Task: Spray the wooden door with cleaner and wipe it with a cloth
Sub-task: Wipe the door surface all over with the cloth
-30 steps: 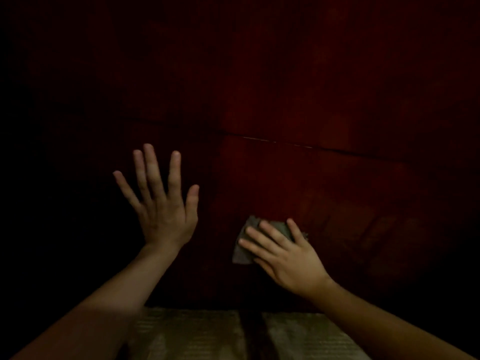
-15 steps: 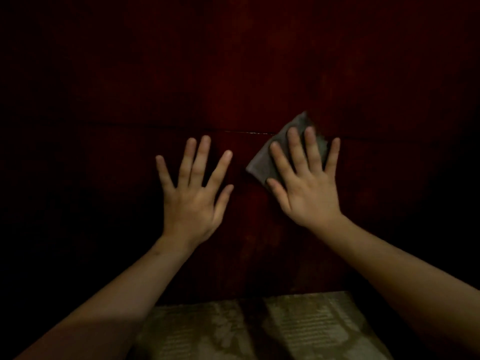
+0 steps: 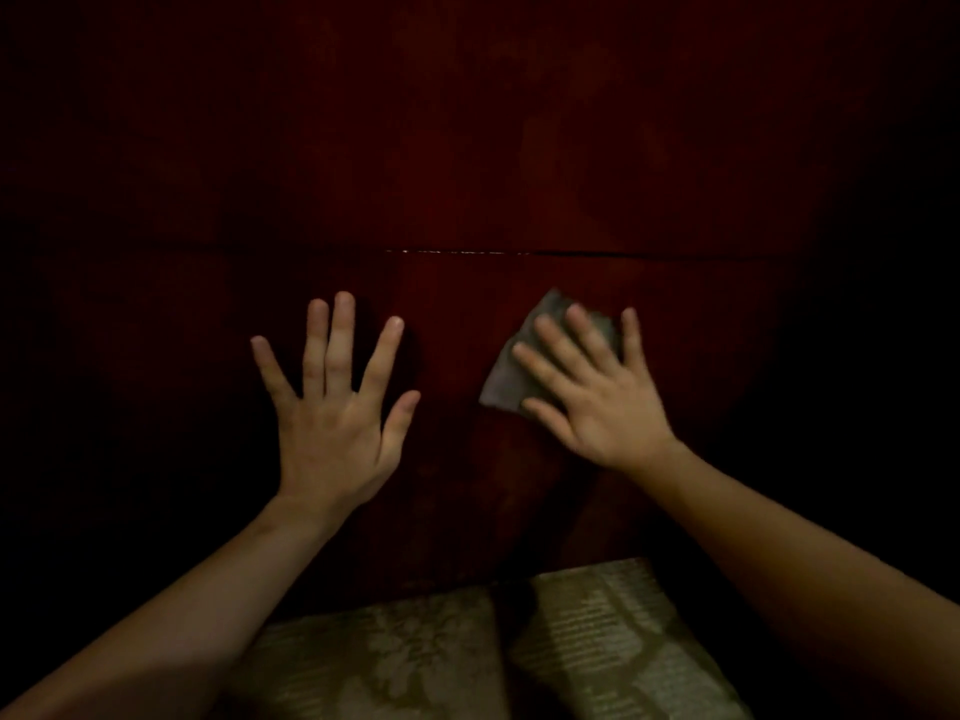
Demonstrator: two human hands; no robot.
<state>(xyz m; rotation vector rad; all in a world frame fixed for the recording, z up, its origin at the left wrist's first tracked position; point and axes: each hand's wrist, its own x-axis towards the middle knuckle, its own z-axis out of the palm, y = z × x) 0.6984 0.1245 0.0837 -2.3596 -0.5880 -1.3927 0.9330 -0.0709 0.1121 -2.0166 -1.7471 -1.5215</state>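
The scene was dim, and detail at the edges of the view was lost in darkness. The wooden door [image 3: 467,148], dark red-brown, filled the view ahead of both hands.

The left hand [image 3: 332,433] lay against the door with fingers straight and spread and the thumb held out toward the right hand. It held nothing. Whether the palm bore fully on the wood could not be told.

The right hand [image 3: 602,407] lay flat on a grey cloth [image 3: 506,381], pressing it against the door, its fingers [image 3: 550,345] straight and fanned over the fabric and none curled round it. The cloth showed above the fingertips and out past the thumb side, toward the left hand; the rest lay hidden under the palm. A bare strip of door separated the two hands, which sat at roughly the same height.

A thin horizontal groove [image 3: 519,252] crossed the door just above both sets of fingertips, clear of the cloth.

Below the wrists, between the forearms, pale patterned flooring [image 3: 415,652] met the foot of the door, split by a dark line.
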